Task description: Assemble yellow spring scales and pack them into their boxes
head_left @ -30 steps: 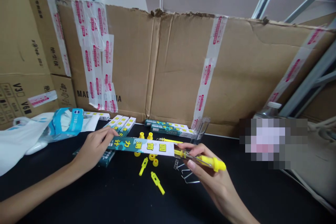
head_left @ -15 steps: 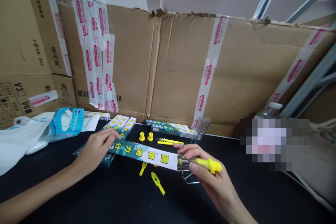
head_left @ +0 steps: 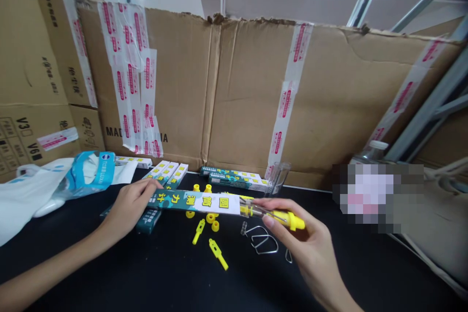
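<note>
My left hand (head_left: 133, 202) grips the left end of a long narrow printed box (head_left: 197, 202), green at the left and white at the right. Held between the fingers of my right hand (head_left: 296, 226) is a clear tube with a yellow end (head_left: 292, 220). The tube's other end meets the white right end of the box; whether part of it is inside is hidden. Below the box lie yellow caps (head_left: 215, 225) and two yellow rods with slotted heads (head_left: 218, 254). Bent metal wire hooks (head_left: 265, 243) lie under my right hand.
Similar boxes (head_left: 237, 180) lie at the back, with more (head_left: 170, 173) behind my left hand. Clear tubes (head_left: 281, 175) stand at the back. A blue tissue pack (head_left: 97, 170) is at left, a clear bottle (head_left: 376, 148) at right. Cardboard walls (head_left: 252, 97) rise behind the black table (head_left: 164, 278).
The box has tilted closer to level, its right end raised. My right hand has moved slightly up with the tube, and the wire hooks beneath show more fully.
</note>
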`<state>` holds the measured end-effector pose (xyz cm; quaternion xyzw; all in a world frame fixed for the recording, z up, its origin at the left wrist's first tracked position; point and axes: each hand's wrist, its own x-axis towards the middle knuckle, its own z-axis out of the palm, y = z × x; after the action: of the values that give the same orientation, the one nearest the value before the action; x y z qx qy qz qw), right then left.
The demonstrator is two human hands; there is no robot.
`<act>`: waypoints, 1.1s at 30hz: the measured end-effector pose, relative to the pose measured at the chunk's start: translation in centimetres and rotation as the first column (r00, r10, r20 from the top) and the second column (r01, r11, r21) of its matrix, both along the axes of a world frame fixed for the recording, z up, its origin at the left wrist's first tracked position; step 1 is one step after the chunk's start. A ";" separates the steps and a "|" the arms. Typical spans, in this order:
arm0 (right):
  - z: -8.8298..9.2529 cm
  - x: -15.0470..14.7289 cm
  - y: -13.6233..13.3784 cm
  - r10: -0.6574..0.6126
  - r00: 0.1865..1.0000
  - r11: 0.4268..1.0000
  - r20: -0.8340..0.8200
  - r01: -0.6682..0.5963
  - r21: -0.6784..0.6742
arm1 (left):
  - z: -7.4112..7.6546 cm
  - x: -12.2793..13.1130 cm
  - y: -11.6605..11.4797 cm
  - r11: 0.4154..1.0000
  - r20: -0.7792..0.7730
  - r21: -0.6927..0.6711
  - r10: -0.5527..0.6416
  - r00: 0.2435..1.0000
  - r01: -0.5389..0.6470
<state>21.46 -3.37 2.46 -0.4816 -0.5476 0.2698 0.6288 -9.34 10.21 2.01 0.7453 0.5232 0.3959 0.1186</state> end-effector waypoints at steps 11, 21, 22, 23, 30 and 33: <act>-0.1 0.4 0.0 0.142 0.963 0.990 0.228 -0.143 -0.010 | 0.1 -0.3 0.3 1.000 -0.002 0.022 -0.015 1.000 0.015; -0.8 0.2 0.3 0.222 0.961 0.970 0.165 -0.235 0.067 | -0.2 -0.1 0.2 0.999 -0.010 0.015 -0.047 0.999 0.047; -0.9 0.1 0.3 0.220 0.965 0.972 0.145 -0.229 0.044 | -0.3 0.0 0.1 0.998 -0.011 0.015 -0.054 0.999 0.054; -0.9 0.0 0.4 0.209 0.970 0.977 0.125 -0.213 0.015 | -0.3 0.0 0.1 0.998 -0.011 0.016 -0.060 0.998 0.060; -1.3 -0.2 0.9 0.041 0.977 0.995 0.211 -0.020 -0.100 | -0.4 0.1 -0.6 0.991 -0.008 0.063 -0.114 0.993 0.114; -1.6 -0.2 0.8 -0.084 0.926 0.996 0.369 0.081 0.024 | -0.3 0.3 -0.8 0.989 -0.007 0.069 -0.133 0.991 0.133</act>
<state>21.21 -2.61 0.90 -0.5436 -0.6366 0.1454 0.5273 -8.99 9.45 1.71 0.7826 0.4584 0.4042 0.1182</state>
